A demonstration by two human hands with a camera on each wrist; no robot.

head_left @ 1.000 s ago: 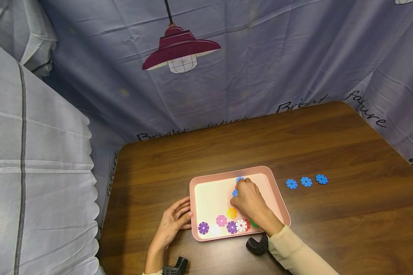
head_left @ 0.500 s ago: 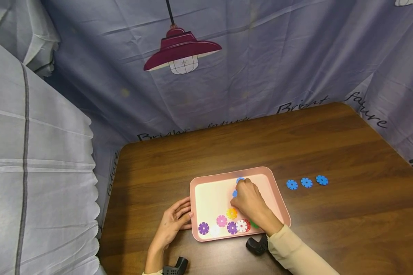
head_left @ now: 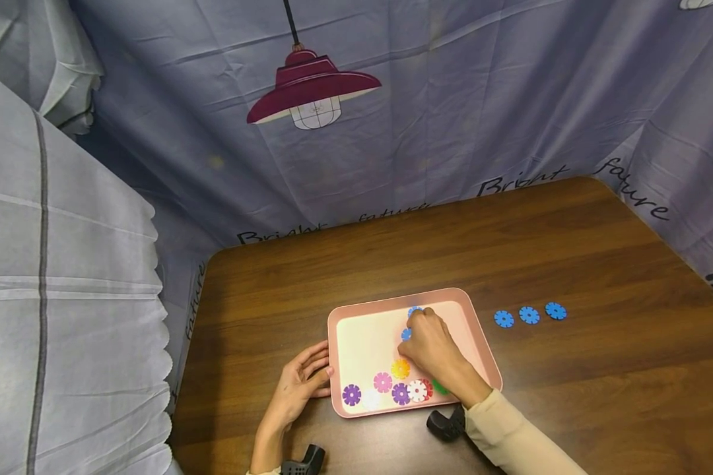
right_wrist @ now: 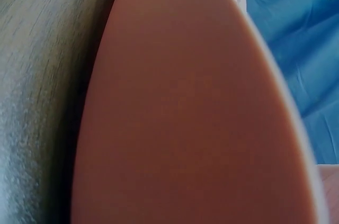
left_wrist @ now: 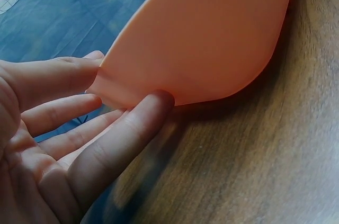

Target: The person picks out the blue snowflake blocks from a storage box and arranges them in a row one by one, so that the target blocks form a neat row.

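Note:
A pink tray [head_left: 482, 338] lies on the table, holding several notched plastic discs. My left hand [head_left: 297, 379] is at its left side; in the left wrist view the fingers are mostly straight and the thumb tip touches the tray's outer wall. My right hand [head_left: 432, 343] reaches into the tray with bent fingers, over the blue discs [head_left: 407, 334]. Its fingertips are hidden from above, and I cannot tell whether they pinch a disc. The right wrist view is mostly filled by the tray wall [right_wrist: 185, 97].
Three blue discs [head_left: 529, 315] lie in a row on the wooden table [head_left: 600, 382] right of the tray. Along the tray's near side are a purple disc [head_left: 352, 395], a pink disc [head_left: 383, 382], a yellow disc [head_left: 401, 369] and a white disc [head_left: 417, 390]. Curtains [head_left: 95, 297] hang around the table.

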